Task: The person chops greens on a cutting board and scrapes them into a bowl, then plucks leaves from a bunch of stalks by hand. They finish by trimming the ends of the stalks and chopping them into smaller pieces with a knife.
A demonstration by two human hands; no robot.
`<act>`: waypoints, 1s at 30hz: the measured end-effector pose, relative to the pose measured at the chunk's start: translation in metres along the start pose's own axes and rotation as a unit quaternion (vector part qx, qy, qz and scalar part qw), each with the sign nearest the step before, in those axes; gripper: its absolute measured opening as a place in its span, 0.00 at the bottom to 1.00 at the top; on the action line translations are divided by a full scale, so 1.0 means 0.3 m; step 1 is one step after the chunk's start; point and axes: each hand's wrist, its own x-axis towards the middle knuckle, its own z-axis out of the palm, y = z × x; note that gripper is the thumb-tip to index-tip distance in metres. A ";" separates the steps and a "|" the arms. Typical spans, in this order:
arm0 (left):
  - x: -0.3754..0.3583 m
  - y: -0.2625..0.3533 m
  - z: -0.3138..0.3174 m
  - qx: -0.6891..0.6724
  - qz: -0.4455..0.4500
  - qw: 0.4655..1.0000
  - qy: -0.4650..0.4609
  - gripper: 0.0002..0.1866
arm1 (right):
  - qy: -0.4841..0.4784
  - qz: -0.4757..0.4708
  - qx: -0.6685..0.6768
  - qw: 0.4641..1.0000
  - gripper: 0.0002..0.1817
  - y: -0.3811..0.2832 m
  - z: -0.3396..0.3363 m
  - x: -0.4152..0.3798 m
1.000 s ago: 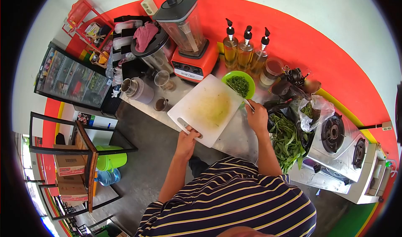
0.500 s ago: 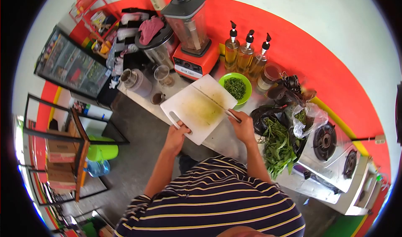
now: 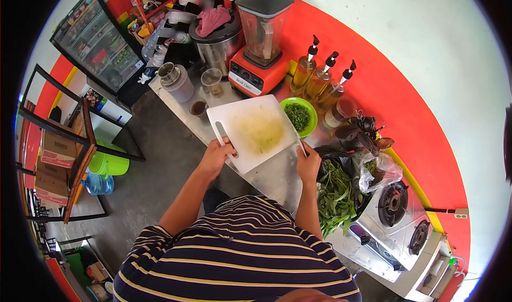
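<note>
Shifted the knife (image 3: 300, 141) from across the cutting board (image 3: 253, 131) to its right edge, near the green bowl (image 3: 314, 121) of chopped leaves (image 3: 297, 117). Gripping the knife's handle in the right hand (image 3: 308, 166), right of centre; clasping the cutting board's lower-left edge with the left hand (image 3: 214, 158), mid-frame, over the table (image 3: 281, 178).

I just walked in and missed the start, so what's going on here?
A person's left hand grips the white board by its handle end, over the counter. The right hand holds a knife at the board's edge nearest the green bowl. Cut greens sit in the bowl; the board shows only a greenish stain and a few specks. Whole leaves lie beside the stove.
</note>
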 end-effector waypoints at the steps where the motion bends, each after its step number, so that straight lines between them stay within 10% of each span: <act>1: 0.000 -0.004 -0.002 0.001 0.000 1.000 -0.001 0.14 | 0.009 0.059 -0.003 0.998 0.17 -0.056 -0.021 0.006; 10: 0.018 0.060 -0.018 0.010 0.037 0.999 0.025 0.10 | 0.013 0.203 0.285 0.937 0.17 -0.004 -0.055 0.095; 30: 0.006 0.094 0.096 0.154 0.087 0.984 -0.016 0.15 | -0.129 0.254 0.209 0.936 0.24 -0.081 -0.077 0.108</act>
